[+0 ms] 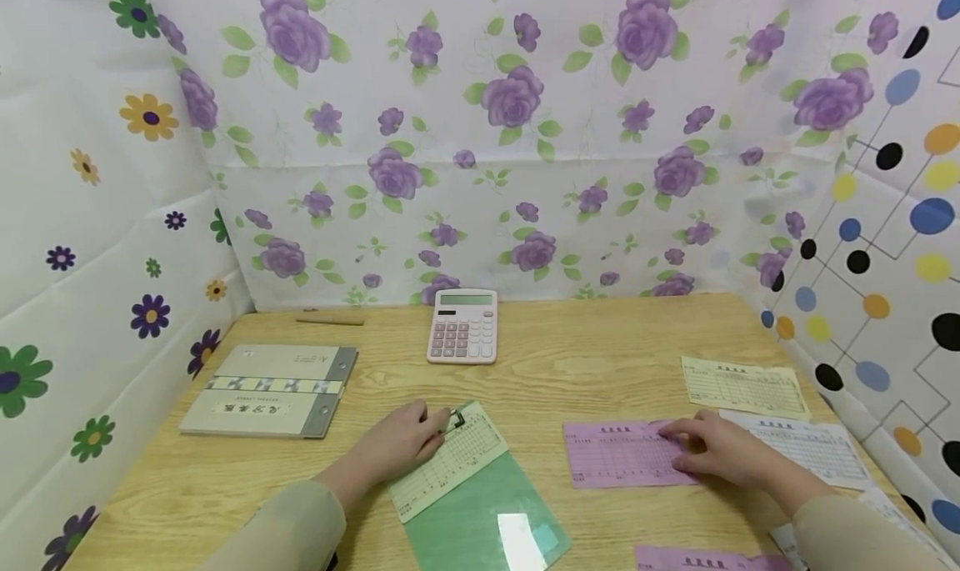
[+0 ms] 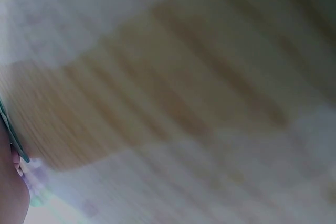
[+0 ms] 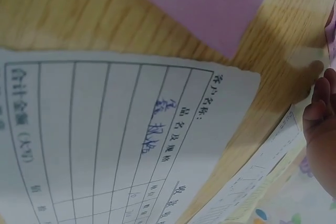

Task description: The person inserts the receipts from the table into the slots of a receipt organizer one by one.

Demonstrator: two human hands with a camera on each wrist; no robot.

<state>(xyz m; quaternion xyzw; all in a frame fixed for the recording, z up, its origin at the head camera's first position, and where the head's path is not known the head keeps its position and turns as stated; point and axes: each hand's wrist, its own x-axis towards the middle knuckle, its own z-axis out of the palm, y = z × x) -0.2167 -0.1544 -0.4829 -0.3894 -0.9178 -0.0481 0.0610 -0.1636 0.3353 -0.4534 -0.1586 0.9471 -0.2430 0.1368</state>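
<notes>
One pink slip: on the wooden table, right of the green clipboard.
Right hand: thumb and forefinger narrowly parted at the slip's right end, touching it; whether they pinch it, I can't tell.
Left hand: gripping the clipboard at its black clip, beside the yellow slip.
Paper handling: I'd raise one edge gently, since thin paper likely creases, and steady the board.
</notes>
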